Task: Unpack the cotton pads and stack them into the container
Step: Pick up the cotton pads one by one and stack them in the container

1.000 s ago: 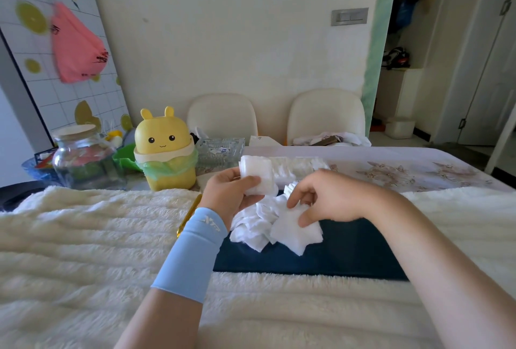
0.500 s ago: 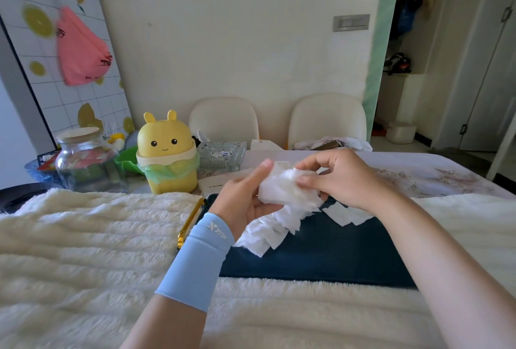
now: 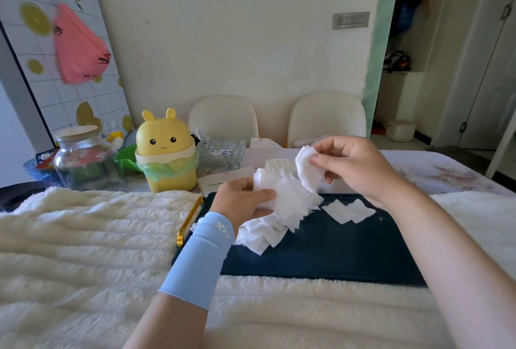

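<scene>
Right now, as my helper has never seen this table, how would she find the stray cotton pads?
Find the dark blue tray on the fluffy cream blanket. Near its far edge, under the right hand, lie the stray cotton pads. Unlike the crumpled heap at the left hand, they lie flat, apart and untouched.

Over the far-left part of the navy tray (image 3: 335, 251), the left hand (image 3: 240, 200) grips a bunch of cotton pads (image 3: 282, 195) and the right hand (image 3: 354, 167) pinches a single pad (image 3: 307, 170), blocking that approach. A heap of pads (image 3: 262, 234) covers the tray's left side, with two loose pads (image 3: 347, 210) further right. The near and right stretches (bare navy) lie open. At the far left, a glass jar (image 3: 81, 158), a yellow bunny-eared bin (image 3: 164, 153) and a cut-glass dish (image 3: 220, 153) crowd together.
</scene>
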{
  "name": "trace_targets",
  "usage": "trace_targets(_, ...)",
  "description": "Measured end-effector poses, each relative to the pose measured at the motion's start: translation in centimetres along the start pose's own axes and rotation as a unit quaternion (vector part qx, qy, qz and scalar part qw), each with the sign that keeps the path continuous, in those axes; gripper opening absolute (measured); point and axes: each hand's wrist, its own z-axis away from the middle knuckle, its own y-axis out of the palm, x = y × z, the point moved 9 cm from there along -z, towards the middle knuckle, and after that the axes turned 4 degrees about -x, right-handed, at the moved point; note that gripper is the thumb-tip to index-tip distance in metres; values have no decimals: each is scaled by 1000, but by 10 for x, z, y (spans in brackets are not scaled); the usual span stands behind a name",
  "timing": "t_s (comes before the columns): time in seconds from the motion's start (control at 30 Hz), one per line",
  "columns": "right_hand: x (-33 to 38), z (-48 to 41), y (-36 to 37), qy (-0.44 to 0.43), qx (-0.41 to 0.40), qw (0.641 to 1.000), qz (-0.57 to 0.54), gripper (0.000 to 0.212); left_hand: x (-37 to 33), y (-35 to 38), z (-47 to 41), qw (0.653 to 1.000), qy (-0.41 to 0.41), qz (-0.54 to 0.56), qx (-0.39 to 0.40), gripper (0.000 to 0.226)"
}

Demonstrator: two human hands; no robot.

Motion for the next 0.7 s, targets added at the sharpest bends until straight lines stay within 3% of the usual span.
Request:
trace_targets(0.17, 5, 10, 39, -29, 83, 993, 85, 11, -2, 16, 4, 999, 9, 8, 50, 24)
trace_targets(0.3, -6, 5, 34, -31, 25, 989, 146, 9, 3, 21, 6, 994, -25, 81, 64, 23)
trace_targets(0.5, -6, 3, 29, -26, 6, 991, 133, 9, 5, 30, 11, 989, -52, 106, 87, 20)
trace_targets(0.7, -7, 4, 32, -18, 1, 989, 147, 13, 4, 37, 12, 982, -68, 137, 109, 36)
